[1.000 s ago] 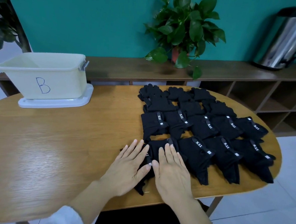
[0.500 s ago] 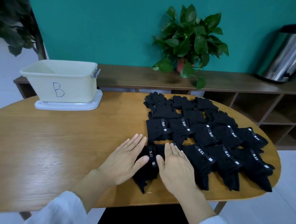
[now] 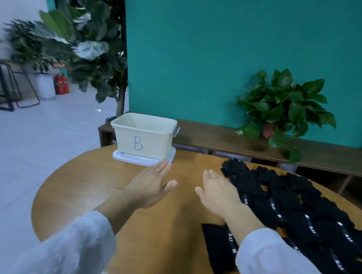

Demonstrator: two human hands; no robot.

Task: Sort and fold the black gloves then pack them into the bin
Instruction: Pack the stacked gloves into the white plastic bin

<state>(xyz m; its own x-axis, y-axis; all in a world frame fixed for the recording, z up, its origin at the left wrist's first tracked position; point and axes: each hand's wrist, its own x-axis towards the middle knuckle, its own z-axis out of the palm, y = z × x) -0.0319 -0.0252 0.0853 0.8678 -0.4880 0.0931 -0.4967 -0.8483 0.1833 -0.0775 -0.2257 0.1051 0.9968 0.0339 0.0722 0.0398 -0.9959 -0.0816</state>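
Observation:
A cream bin point(image 3: 144, 136) marked "B" stands on a white lid at the far side of the round wooden table point(image 3: 84, 186). Several black gloves point(image 3: 294, 205) with white-lettered straps lie in rows on the table's right half. One glove point(image 3: 218, 247) lies nearest me, partly under my right forearm. My left hand point(image 3: 152, 182) is stretched out flat over the bare wood, fingertips close to the bin's lid. My right hand point(image 3: 217, 193) is held out open beside the gloves' left edge. Neither hand holds anything.
A long wooden bench point(image 3: 218, 139) runs behind the table along the teal wall, with a potted plant point(image 3: 283, 109) on it. A tall leafy plant point(image 3: 92, 46) stands at the back left. Open tiled floor point(image 3: 26, 148) lies to the left.
Both hands have lifted off the nearest glove and reached forward toward the bin. The view has swung up and to the left, so the bin now sits near the centre.

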